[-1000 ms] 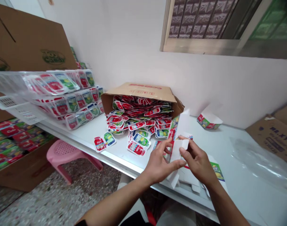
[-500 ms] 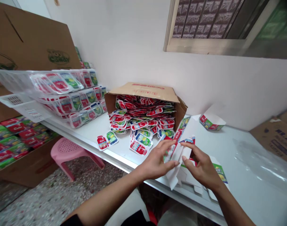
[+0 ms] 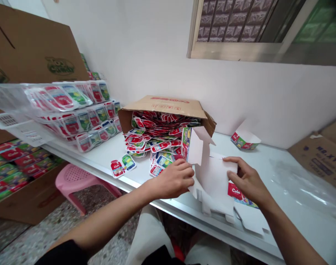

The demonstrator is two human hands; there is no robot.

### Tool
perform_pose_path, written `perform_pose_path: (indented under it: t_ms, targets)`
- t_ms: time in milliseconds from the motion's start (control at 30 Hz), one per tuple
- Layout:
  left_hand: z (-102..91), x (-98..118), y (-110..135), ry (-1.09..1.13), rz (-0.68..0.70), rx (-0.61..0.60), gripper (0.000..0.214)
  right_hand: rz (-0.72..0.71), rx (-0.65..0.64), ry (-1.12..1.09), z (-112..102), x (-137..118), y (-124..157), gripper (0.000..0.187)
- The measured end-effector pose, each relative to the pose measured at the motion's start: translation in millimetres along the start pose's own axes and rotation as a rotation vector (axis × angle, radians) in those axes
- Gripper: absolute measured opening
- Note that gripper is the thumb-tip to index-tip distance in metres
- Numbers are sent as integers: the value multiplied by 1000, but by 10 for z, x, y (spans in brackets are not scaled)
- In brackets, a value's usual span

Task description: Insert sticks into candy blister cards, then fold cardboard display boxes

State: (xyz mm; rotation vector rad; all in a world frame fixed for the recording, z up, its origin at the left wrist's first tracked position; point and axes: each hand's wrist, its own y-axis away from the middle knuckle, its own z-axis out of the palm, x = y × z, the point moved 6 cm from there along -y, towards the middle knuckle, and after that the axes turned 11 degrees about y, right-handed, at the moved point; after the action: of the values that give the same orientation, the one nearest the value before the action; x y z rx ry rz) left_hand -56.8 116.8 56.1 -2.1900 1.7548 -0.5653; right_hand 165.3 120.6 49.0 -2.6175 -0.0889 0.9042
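Note:
Between my hands is a partly unfolded white cardboard carton [image 3: 215, 180], its printed green and blue outside showing at the upper left. My left hand [image 3: 175, 179] is closed on the carton's left panel, back of the hand up, with the fingertips partly hidden. My right hand [image 3: 247, 182] pinches its right edge between thumb and fingers. Under it lie more flat cartons, one with a red Cola print [image 3: 235, 192]. Beyond my left hand, red and green bottle-shaped packets [image 3: 162, 162] spill out of a brown cardboard box [image 3: 172, 103] lying on its side.
The white table [image 3: 270, 169] runs along the wall. Clear trays of packets [image 3: 82, 123] are stacked at left, above a pink stool [image 3: 74, 180]. A small folded carton [image 3: 243, 141], clear plastic [image 3: 308, 184] and a brown box [image 3: 319, 154] are at right.
The folded carton has been spread open, showing its white inside. My left hand has moved left and closed on one panel; my right hand has shifted slightly right, to the other edge.

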Motion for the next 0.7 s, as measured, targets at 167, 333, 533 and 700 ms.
perform_pose_path:
  t_ms: [167,333,533,700]
  targets:
    - [58,42,141,-172,-84,141,25,-133,345,205,-423,-263,37,25]
    - [419,-25,293,-57,-448,213,27,-162,162,267,-206,-187,-178,21]
    - [864,-31,278,102,-688,-102,27,-51,-198,145,505,223,-311,30]
    - [812,-93,335,17,-676,-181,25,25,-234,35,606,304,-248,30]
